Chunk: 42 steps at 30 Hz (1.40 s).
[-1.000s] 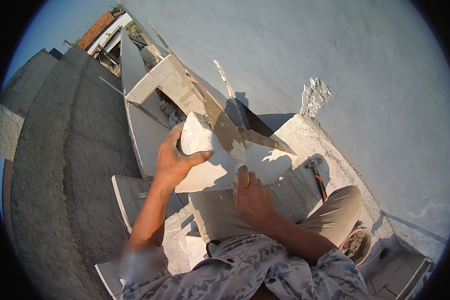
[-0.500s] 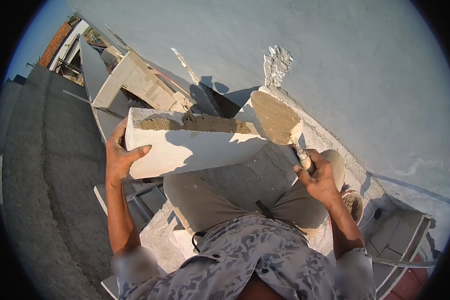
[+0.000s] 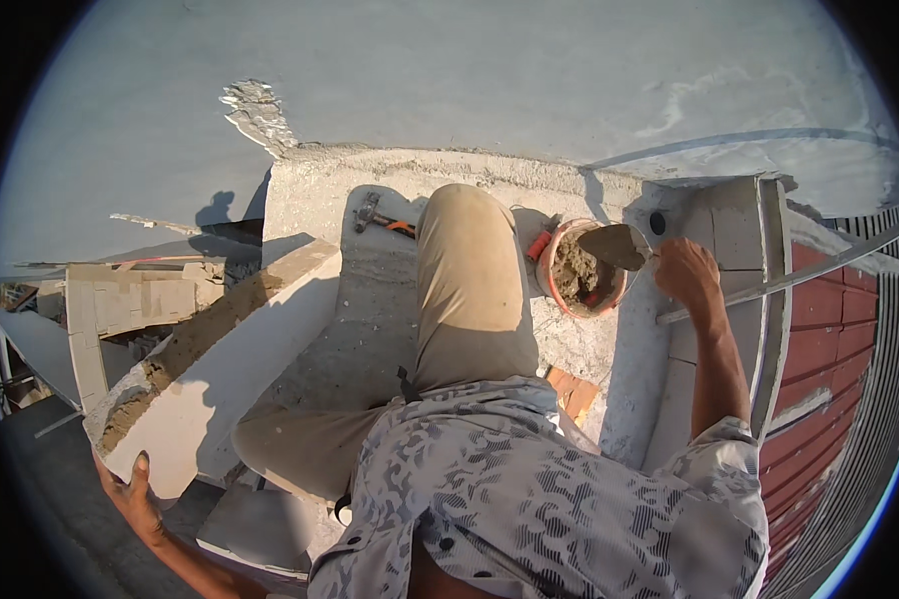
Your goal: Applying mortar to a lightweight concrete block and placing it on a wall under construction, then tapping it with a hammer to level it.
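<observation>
The pale block slants at about 8 to 9 o'clock, mortar along its upper edge. It stretches toward 1 o'clock from the left hand, which grips its near end, thumb on the face. Well apart, the right hand at 3 o'clock is clamped on a trowel, its blade over the bucket; the block lies toward its 9 o'clock.

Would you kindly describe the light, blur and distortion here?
Head view: sunlight throws a dark, clear-edged shadow across the pale mortared block; head view: the ribbed sheet bends along the fisheye rim; head view: a patch on the right sleeve is blurred.
</observation>
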Motion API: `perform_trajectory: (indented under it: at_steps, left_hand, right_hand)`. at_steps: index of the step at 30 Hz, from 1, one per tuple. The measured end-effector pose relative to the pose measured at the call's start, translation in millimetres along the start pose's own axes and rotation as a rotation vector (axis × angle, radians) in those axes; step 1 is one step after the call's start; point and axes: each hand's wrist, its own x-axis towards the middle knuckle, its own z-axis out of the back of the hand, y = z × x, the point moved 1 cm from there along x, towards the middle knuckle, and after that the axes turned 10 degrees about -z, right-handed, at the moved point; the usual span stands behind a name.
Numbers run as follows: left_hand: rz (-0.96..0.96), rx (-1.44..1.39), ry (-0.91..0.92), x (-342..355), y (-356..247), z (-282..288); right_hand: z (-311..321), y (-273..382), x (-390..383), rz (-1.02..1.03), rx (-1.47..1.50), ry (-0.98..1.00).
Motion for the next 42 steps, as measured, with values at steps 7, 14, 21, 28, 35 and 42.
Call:
perform_trajectory:
  at_steps: [7,14,21,28,35,42]
  left_hand:
    - [-0.037,0.028,0.000,7.7,6.7,-7.2]
    - [-0.060,0.073,-0.004,17.1,-3.6,-12.4]
    - [-0.051,0.052,0.014,27.7,-1.7,-14.3]
    - [-0.014,0.019,0.002,28.5,-8.7,-20.6]
    - [-0.037,0.066,0.000,27.2,-18.8,-23.1]
    - [-0.063,0.084,-0.019,33.3,-21.6,-32.7]
  right_hand:
    - [-115.9,0.0,21.2,-0.086,-0.102,0.085]
    - [-157.8,35.8,14.9,0.045,0.019,0.133]
    - [-155.4,18.9,2.4,0.159,-0.062,0.148]
    - [-152.6,20.4,31.0,0.007,0.015,0.083]
    - [-114.1,28.8,7.6,0.131,-0.126,0.125]
    - [-157.0,68.0,50.2,0.080,-0.384,-0.105]
